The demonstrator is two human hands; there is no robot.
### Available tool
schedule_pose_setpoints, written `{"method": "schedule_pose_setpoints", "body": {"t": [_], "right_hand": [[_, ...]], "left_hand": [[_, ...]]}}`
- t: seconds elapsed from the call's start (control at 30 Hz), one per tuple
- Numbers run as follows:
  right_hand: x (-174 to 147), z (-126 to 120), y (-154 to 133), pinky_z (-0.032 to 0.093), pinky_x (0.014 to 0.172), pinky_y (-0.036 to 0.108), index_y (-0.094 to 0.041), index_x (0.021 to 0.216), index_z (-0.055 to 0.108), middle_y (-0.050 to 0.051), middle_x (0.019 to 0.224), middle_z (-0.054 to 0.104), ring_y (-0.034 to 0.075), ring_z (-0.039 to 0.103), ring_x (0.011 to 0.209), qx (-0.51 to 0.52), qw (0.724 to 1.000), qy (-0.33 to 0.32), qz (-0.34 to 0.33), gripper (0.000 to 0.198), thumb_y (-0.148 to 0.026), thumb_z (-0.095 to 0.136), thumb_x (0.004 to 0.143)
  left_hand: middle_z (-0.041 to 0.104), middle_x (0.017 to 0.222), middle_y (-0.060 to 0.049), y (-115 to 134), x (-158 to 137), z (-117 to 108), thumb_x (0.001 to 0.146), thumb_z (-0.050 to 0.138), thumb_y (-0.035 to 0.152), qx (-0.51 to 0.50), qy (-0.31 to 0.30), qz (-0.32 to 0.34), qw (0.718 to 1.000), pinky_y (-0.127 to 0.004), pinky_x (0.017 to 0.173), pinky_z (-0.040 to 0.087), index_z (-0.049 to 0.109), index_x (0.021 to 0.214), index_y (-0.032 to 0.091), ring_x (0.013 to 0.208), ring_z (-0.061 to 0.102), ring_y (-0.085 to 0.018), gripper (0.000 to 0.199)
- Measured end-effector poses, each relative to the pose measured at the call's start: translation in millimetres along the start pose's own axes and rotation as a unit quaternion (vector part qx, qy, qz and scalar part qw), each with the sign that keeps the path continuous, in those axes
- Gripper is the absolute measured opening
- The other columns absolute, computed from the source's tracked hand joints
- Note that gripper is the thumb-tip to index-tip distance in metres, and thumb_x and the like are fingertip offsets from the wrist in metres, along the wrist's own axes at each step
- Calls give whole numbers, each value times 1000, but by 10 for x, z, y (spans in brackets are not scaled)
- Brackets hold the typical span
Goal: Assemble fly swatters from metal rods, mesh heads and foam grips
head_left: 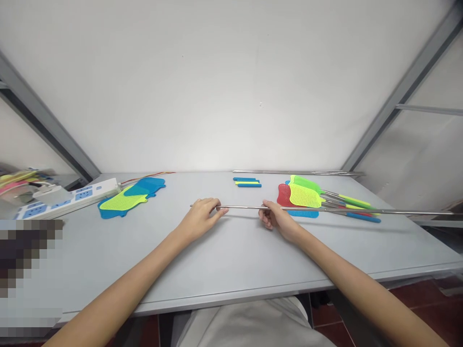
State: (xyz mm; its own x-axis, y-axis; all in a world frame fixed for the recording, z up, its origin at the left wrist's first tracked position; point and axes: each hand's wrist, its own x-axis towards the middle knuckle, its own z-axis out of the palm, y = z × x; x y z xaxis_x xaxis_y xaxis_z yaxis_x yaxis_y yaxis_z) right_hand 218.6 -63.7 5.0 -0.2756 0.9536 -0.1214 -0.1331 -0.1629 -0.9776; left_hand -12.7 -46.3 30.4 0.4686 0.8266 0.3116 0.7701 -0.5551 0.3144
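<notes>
Both my hands are on one long, thin telescopic metal rod (241,207), held level just above the table. My left hand (203,217) is closed round it close to its thin left end, the tip poking out past the knuckles. My right hand (275,218) pinches the rod further right, and the thicker section runs on past the table's right edge. Behind my right hand lie several fly swatters with yellow-green (306,196), green (304,183), red (283,193) and blue heads. Several blue and yellow handle sleeves (248,183) rest near the back.
Loose blue and yellow swatter heads (125,200) overlap on the left, against a white power strip (103,185). More metal rods (289,172) lie along the wall. Grey frame posts (394,101) stand at both sides. A pixelated patch covers the lower left.
</notes>
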Motion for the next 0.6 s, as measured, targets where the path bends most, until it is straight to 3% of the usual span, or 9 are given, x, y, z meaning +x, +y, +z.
{"method": "schedule_pose_setpoints", "body": {"t": [0.2, 0.37, 0.6], "right_hand": [[-57, 29, 17, 25, 39, 20, -13, 57, 53, -1, 45, 41, 6, 36, 39, -46, 995, -88, -20, 47, -48, 32, 81], [-129, 20, -22, 27, 41, 20, -13, 59, 54, -2, 47, 42, 7, 38, 42, -89, 987, -128, -30, 46, -47, 33, 82], [-164, 43, -36, 28, 41, 20, -13, 61, 52, -2, 49, 41, 7, 38, 43, -92, 985, -147, -10, 43, -45, 34, 82]], "left_hand": [[54, 56, 2, 78, -60, 71, 72, 39, 59, 46, -4, -78, 996, -23, 50, 25, 47, 56, 20, 55, 49, -15, 43], [45, 42, 4, 157, -97, 91, 68, 40, 63, 50, -15, -115, 992, -23, 46, 20, 43, 47, 20, 44, 44, -13, 49], [44, 41, 3, 224, -123, 105, 68, 36, 67, 51, -2, -119, 992, -23, 45, 17, 36, 44, 17, 41, 39, -11, 55]]}}
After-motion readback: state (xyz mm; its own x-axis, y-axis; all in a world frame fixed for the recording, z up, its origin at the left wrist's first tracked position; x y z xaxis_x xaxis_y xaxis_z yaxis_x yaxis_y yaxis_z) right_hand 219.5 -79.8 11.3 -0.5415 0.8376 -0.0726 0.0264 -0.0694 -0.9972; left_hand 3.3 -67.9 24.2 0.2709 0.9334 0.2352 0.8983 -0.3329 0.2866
